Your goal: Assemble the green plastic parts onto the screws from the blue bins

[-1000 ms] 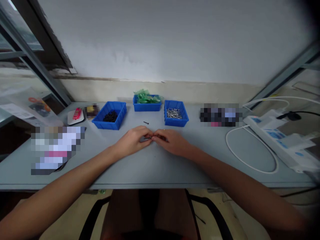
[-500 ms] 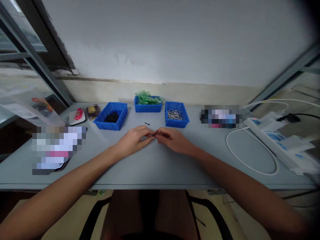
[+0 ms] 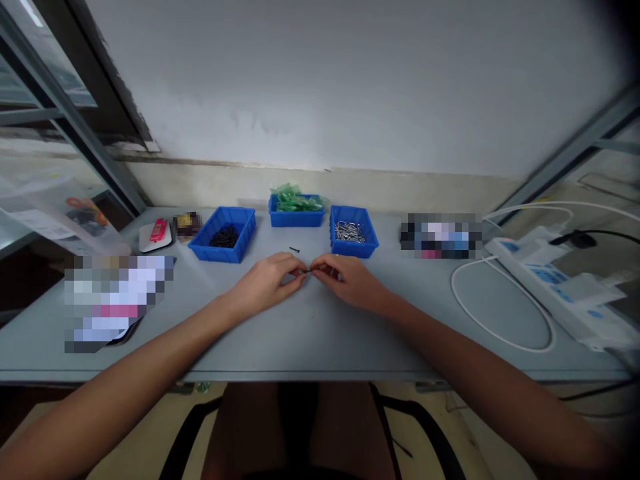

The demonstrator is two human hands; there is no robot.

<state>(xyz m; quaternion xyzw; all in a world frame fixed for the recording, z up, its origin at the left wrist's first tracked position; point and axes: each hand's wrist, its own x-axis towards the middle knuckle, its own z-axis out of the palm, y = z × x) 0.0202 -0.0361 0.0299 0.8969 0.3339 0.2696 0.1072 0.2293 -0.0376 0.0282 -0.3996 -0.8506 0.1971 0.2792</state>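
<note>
My left hand (image 3: 273, 280) is closed in a pinch on a thin dark piece that looks like a black screw (image 3: 307, 271). From the other side the fingertips of my right hand (image 3: 347, 279) pinch its other end, so the hands almost meet. Most of the piece is hidden by fingers. Just beyond them a loose black screw (image 3: 295, 249) lies on the grey table (image 3: 310, 333). A blue bin (image 3: 216, 253) at the left holds black screws (image 3: 224, 236). The blue bin (image 3: 353, 249) at the right holds silver screws or similar metal pins (image 3: 349, 231).
Green plastic packets (image 3: 295, 200) fill a blue bin (image 3: 296, 219) at the back. To the right are a white power strip (image 3: 565, 293) and a looped white cable (image 3: 505, 343). A small scale (image 3: 155, 237) with a pink object and a translucent tub (image 3: 60, 213) are at left.
My fingertips have drawn slightly apart, and more of the thin dark piece shows between them. The bins and the loose screw keep their places.
</note>
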